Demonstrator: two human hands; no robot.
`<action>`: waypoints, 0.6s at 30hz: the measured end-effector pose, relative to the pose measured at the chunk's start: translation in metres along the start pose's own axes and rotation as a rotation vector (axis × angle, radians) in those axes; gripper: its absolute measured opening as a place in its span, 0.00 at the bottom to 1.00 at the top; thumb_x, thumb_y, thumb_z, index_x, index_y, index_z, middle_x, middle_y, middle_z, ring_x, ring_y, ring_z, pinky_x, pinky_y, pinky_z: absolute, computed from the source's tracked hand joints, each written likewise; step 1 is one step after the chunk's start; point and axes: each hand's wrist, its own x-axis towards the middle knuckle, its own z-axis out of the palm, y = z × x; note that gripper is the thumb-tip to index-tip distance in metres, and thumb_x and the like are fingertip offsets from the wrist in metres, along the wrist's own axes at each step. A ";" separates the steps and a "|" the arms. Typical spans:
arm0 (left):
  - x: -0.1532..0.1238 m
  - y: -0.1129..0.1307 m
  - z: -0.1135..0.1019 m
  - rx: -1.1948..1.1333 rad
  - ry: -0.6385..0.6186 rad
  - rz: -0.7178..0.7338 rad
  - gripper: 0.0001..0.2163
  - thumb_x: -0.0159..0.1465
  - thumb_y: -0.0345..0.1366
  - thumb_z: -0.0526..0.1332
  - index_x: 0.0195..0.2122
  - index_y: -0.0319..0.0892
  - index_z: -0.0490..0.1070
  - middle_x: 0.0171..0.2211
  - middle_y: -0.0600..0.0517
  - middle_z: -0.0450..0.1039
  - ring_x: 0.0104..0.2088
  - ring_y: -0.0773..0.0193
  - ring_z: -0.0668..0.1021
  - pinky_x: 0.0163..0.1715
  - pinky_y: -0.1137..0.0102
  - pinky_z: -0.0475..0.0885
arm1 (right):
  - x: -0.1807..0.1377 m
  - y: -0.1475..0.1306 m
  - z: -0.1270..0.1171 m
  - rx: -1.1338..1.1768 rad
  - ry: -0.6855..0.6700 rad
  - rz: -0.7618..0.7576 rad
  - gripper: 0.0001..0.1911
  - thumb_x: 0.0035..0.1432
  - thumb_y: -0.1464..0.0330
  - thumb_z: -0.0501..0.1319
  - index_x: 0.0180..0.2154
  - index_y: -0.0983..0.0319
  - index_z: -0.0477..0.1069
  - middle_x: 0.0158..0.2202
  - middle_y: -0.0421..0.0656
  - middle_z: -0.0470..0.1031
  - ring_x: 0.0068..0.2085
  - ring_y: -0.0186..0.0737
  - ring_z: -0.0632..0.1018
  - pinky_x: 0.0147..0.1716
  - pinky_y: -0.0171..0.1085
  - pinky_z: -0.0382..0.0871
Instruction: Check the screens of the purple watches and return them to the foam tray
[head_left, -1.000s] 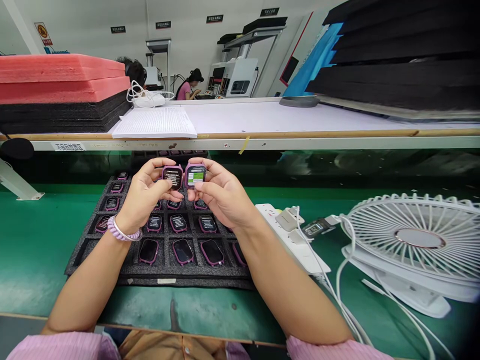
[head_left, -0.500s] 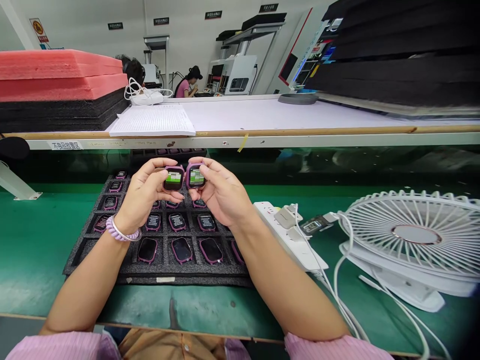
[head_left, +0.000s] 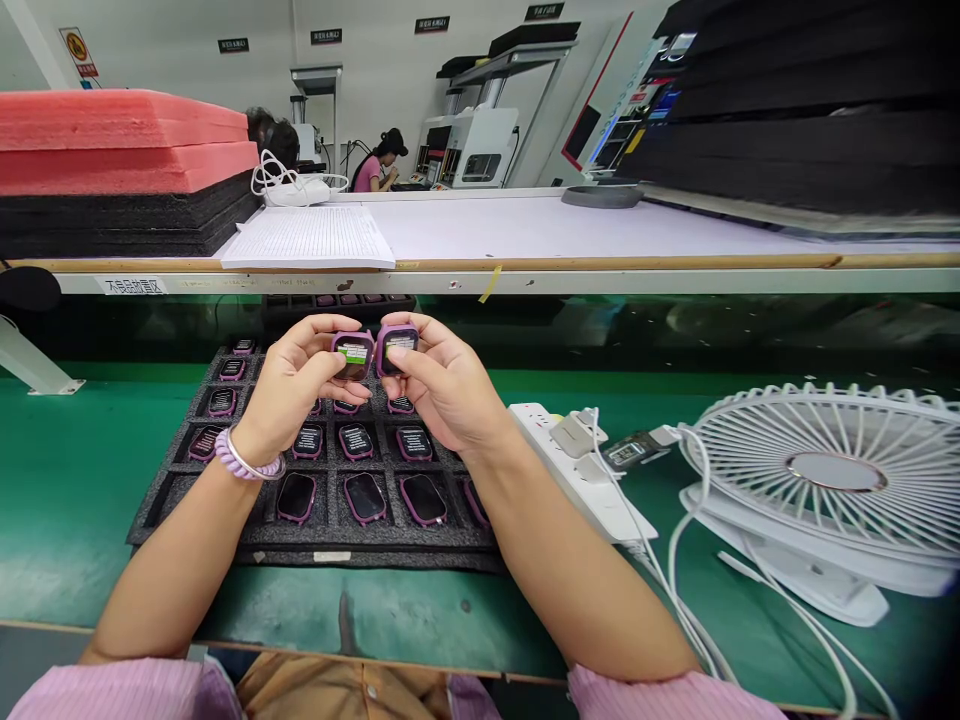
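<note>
As L hand [head_left: 292, 385], R hand [head_left: 446, 390] pinch watches [head_left: 352, 356], screens up, long axes vert.

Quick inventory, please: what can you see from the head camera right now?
Held smartwatches: 2, purple frames, lit screens, one per hand, above the tray.
Tray smartwatches: at least 14, purple frames, in foam slots; hands hide others.
Foam tray: 1, dark grey, on the green bench.
Power strip: 1, white, right of the tray.
Desk fan: 1, white, far right on the bench.
Foam sheets: 2, red, on black foam, back left.
Ruled paper pad: 1, white, on the back shelf.
Co-worker: 1, pink top, seated far back.
Left hand: 1, lilac bracelet, holding a smartwatch.
Right hand: 1, holding a smartwatch.
</note>
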 end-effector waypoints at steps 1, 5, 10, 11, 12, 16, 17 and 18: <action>0.000 0.000 0.000 0.000 0.000 0.001 0.16 0.56 0.33 0.64 0.46 0.40 0.71 0.34 0.55 0.76 0.24 0.66 0.83 0.27 0.72 0.83 | 0.000 0.000 0.000 0.005 0.001 0.003 0.24 0.51 0.62 0.75 0.47 0.59 0.70 0.36 0.38 0.72 0.25 0.31 0.71 0.23 0.33 0.70; 0.000 0.000 0.001 0.004 0.005 0.002 0.16 0.56 0.33 0.64 0.46 0.40 0.71 0.34 0.55 0.76 0.23 0.66 0.83 0.26 0.72 0.83 | -0.001 -0.001 0.001 0.015 0.002 0.014 0.24 0.48 0.66 0.73 0.47 0.60 0.71 0.35 0.37 0.73 0.25 0.30 0.71 0.23 0.32 0.69; -0.001 0.000 0.000 0.008 0.011 0.001 0.15 0.57 0.33 0.64 0.47 0.40 0.71 0.34 0.55 0.76 0.23 0.66 0.83 0.26 0.72 0.83 | -0.001 -0.003 0.001 0.015 -0.001 0.024 0.23 0.48 0.66 0.71 0.47 0.59 0.71 0.35 0.37 0.73 0.25 0.31 0.71 0.24 0.34 0.71; -0.001 0.000 0.000 0.005 0.009 0.003 0.15 0.57 0.33 0.64 0.47 0.40 0.71 0.34 0.55 0.76 0.23 0.66 0.83 0.26 0.72 0.83 | -0.001 -0.004 0.002 0.018 -0.004 0.024 0.23 0.48 0.66 0.71 0.47 0.59 0.71 0.35 0.37 0.72 0.24 0.31 0.71 0.24 0.34 0.71; -0.001 0.000 0.000 0.000 0.008 0.007 0.15 0.57 0.33 0.64 0.47 0.40 0.71 0.34 0.55 0.76 0.23 0.66 0.83 0.26 0.72 0.83 | -0.001 -0.004 0.002 0.021 -0.007 0.023 0.22 0.49 0.66 0.71 0.47 0.59 0.71 0.35 0.37 0.72 0.24 0.31 0.72 0.24 0.34 0.71; -0.001 0.001 0.000 -0.016 0.003 0.012 0.16 0.56 0.33 0.64 0.46 0.39 0.71 0.34 0.56 0.75 0.24 0.65 0.83 0.26 0.73 0.83 | 0.000 -0.003 0.001 0.021 -0.009 0.016 0.23 0.50 0.65 0.72 0.47 0.60 0.71 0.36 0.37 0.72 0.24 0.30 0.72 0.24 0.33 0.71; -0.001 0.001 0.000 -0.015 -0.001 0.012 0.16 0.56 0.33 0.64 0.46 0.39 0.71 0.34 0.56 0.76 0.24 0.65 0.83 0.26 0.73 0.83 | 0.000 -0.002 0.001 0.017 -0.006 0.013 0.23 0.50 0.64 0.73 0.47 0.60 0.71 0.36 0.37 0.72 0.24 0.30 0.71 0.24 0.33 0.71; -0.001 0.001 0.000 -0.014 -0.006 0.011 0.16 0.56 0.33 0.64 0.46 0.39 0.71 0.34 0.56 0.76 0.24 0.65 0.84 0.26 0.73 0.83 | 0.000 -0.001 0.000 0.012 -0.002 0.009 0.24 0.50 0.63 0.74 0.47 0.60 0.71 0.36 0.37 0.72 0.24 0.30 0.71 0.23 0.32 0.71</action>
